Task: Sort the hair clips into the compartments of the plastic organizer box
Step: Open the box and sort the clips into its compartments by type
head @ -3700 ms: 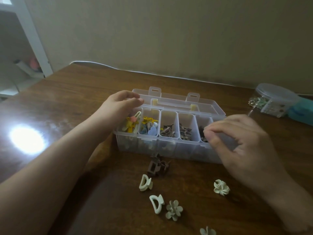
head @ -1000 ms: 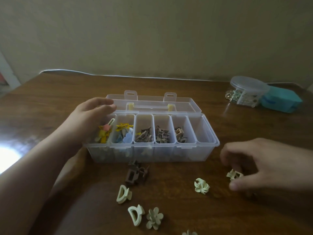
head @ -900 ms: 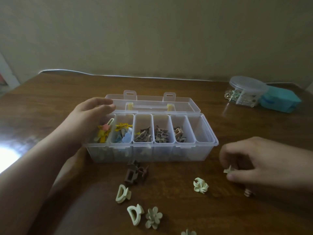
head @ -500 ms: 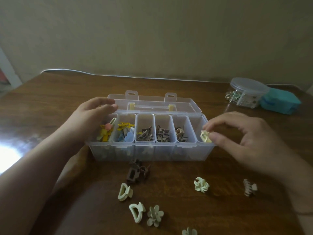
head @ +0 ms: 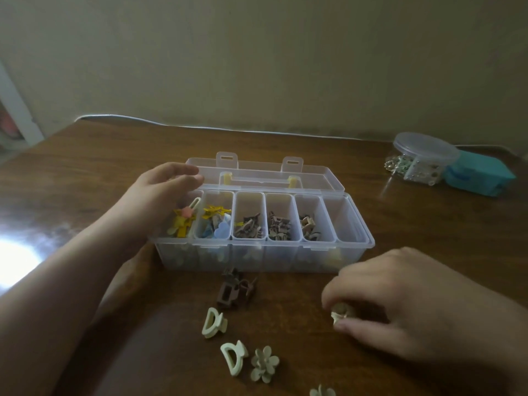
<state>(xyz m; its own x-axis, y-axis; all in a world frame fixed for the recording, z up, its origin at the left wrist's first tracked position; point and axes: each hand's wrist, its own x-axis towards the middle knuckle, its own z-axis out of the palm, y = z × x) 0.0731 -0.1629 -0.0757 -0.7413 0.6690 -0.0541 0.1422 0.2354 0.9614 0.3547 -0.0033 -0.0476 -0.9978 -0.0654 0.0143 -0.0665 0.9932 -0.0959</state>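
Five compartments of your organizer box (head: 265, 254) hold clips, several clips (head: 213, 322) remain on the table; your left hand (head: 160, 201) rests loosely open on the box, right hand (head: 400, 307) pinches a cream clip (head: 340, 315).

The box (head: 257, 252) is clear plastic; its clips are yellow (head: 183, 221), blue (head: 221, 231) and brown (head: 278, 228); on the dark brown wooden table (head: 285, 324) lie brown clips (head: 234, 290) and cream clips (head: 213, 322); a small teal box (head: 480, 172) stands far right.

No readable text, label, brand or number shows anywhere
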